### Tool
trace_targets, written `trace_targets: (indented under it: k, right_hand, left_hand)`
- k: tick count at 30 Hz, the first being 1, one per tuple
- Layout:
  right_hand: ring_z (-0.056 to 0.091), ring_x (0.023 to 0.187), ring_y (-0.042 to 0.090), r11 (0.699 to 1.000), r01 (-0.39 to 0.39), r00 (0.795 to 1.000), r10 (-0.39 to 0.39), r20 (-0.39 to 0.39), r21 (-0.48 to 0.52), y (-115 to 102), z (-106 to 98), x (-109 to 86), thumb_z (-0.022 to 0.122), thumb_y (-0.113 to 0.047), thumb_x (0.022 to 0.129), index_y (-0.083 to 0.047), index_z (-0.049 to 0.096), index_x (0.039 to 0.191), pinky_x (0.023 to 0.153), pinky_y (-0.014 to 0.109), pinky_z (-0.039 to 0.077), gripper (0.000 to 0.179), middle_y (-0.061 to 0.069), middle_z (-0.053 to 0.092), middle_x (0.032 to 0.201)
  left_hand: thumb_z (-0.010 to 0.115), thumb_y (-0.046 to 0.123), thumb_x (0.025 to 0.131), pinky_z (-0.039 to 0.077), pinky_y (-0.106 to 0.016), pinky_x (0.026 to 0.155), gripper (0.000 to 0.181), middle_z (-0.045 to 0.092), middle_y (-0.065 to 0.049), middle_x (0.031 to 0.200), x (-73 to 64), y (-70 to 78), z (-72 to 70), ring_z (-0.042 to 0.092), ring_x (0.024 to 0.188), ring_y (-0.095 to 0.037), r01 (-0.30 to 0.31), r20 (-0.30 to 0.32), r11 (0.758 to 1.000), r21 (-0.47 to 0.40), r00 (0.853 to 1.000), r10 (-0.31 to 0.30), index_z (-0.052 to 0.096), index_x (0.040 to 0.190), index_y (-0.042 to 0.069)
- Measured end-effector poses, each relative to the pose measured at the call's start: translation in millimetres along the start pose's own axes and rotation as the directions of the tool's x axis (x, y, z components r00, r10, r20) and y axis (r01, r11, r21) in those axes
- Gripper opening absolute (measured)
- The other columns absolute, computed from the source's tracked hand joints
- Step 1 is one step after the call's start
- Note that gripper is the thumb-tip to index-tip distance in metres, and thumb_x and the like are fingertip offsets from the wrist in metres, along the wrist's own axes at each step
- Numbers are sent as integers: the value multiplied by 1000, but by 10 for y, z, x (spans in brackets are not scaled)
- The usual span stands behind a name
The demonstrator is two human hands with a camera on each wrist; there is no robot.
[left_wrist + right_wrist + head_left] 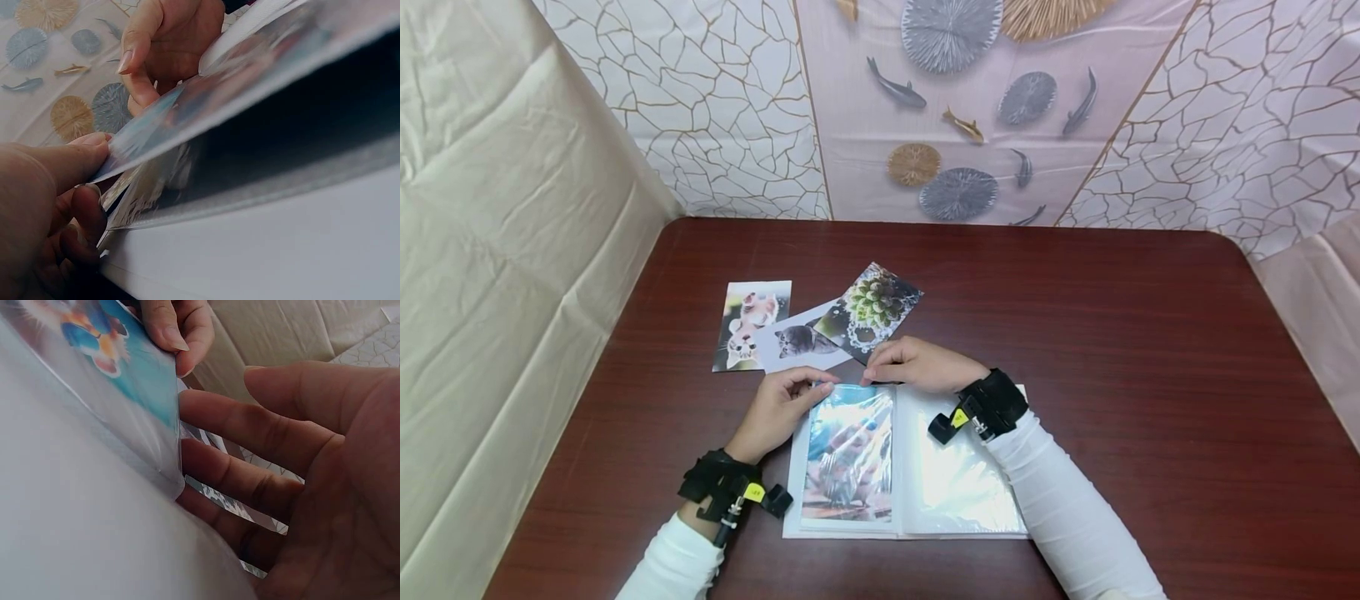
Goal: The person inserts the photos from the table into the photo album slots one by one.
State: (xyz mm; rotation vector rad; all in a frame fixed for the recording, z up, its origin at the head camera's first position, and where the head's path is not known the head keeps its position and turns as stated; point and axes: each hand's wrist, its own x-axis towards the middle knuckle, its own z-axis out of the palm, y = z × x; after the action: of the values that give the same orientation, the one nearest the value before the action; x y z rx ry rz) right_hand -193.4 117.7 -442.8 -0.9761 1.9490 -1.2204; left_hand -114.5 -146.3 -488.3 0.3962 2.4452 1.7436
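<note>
White sleeves, each wrist in a black strap with a small camera. Photo album lying open on the table, about midway between the left and right edges, well short of the far edge. Right page glossy with glare; left page bears a sleeved picture, blue at its top.

Left hand at the left page's far left corner: fingers closed narrowly, thumb above, others beneath, pinching the page, which is lifted near that corner. Right hand by the same page's far right corner: fingers spread and slightly bent, tips touching the sleeve's edge, thumb standing clear; no grip seen.

Beyond the album, toward the table's far left corner, three overlapping photos: kittens leftmost, grey cat between, succulent on top at right. Patterned cloth behind the far edge.
</note>
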Motion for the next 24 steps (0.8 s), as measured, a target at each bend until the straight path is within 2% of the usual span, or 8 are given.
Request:
trace_targets:
  k: [7, 12, 18, 24]
  right_hand:
    - [57, 103, 17, 1000, 17, 1000, -17, 21, -6, -23, 15, -2, 53, -18, 107, -4, 76, 112, 91, 28, 44, 27, 10, 68, 113]
    - [57, 103, 17, 1000, -5, 999, 5, 32, -14, -25, 32, 0, 53, -19, 107, -5, 75, 112, 93, 31, 44, 27, 7, 67, 114]
    - [58, 99, 17, 999, -34, 999, 35, 39, -18, -44, 44, -1, 54, -19, 106, -7, 74, 111, 91, 31, 44, 24, 7, 67, 111]
    - [58, 95, 16, 998, -64, 997, 65, 30, -24, -63, 50, -5, 56, -18, 105, -8, 73, 113, 87, 27, 45, 21, 6, 67, 110]
  left_hand:
    - [65, 20, 100, 39, -25, 53, 17, 57, -12, 67, 6, 0, 3, 44, 53, -12, 33, -2, 999, -19, 999, -33, 76, 112, 14]
    - [65, 17, 100, 37, -24, 52, 18, 56, -15, 66, 4, 20, 8, 42, 52, -12, 40, -8, 999, -28, 999, -40, 75, 114, 13]
    - [66, 21, 100, 34, -25, 51, 17, 49, -10, 61, 7, 9, 8, 39, 50, -11, 24, -8, 1000, -11, 1000, -24, 75, 112, 15]
    - [65, 24, 100, 34, -26, 50, 18, 49, -6, 60, 2, 14, 3, 39, 50, -12, 26, -7, 1000, -6, 1000, -26, 75, 113, 15]
